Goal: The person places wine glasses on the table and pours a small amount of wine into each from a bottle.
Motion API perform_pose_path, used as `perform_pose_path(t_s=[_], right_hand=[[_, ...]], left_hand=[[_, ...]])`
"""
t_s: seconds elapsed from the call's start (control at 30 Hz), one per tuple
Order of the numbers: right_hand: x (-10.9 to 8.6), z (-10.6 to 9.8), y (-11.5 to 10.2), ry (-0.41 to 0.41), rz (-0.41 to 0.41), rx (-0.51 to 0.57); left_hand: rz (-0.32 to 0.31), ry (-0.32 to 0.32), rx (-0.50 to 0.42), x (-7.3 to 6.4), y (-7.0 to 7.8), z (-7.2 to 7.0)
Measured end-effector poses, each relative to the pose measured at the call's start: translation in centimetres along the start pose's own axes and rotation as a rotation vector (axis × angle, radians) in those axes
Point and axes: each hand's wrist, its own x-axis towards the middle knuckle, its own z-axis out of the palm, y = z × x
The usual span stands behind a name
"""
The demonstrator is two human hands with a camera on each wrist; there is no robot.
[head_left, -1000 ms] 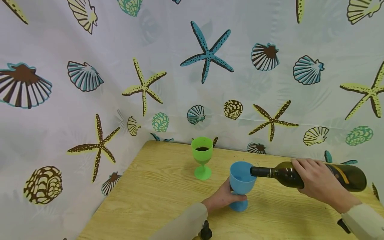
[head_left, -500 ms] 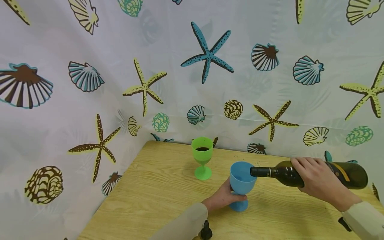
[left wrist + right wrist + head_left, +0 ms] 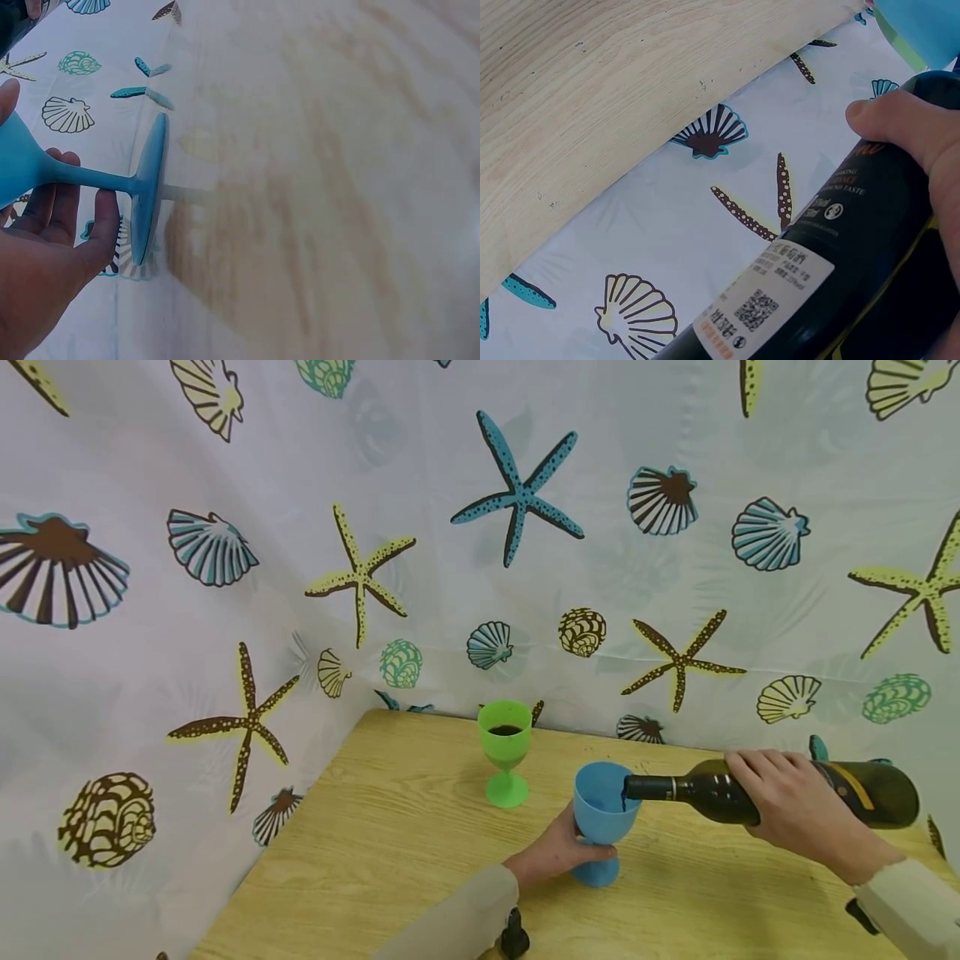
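Observation:
My left hand grips a blue plastic goblet by its stem. In the left wrist view, thumb and fingers wrap the stem below the bowl, and the round foot sits close over the table. My right hand holds a dark wine bottle around its body, tipped almost level. The bottle's mouth lies over the goblet's right rim, and a thin dark stream falls from it into the bowl. A white label with a printed code shows on the bottle in the right wrist view.
A green goblet with dark liquid inside stands farther back on the wooden table. White curtains printed with shells and starfish hang behind the table and along its left side.
A dark stream now runs from the bottle's mouth, where none showed before. The bottle's base end has risen slightly. The left hand and both goblets stay in place.

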Motion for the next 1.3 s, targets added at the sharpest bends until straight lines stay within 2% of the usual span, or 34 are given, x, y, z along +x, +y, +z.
perform_pose_path(t_s=[1.3], right_hand=[[0.16,-0.09,0.04,-0.039,0.02,0.009]], left_hand=[[-0.017,0.006,0.005,-0.01,0.25,-0.07]])
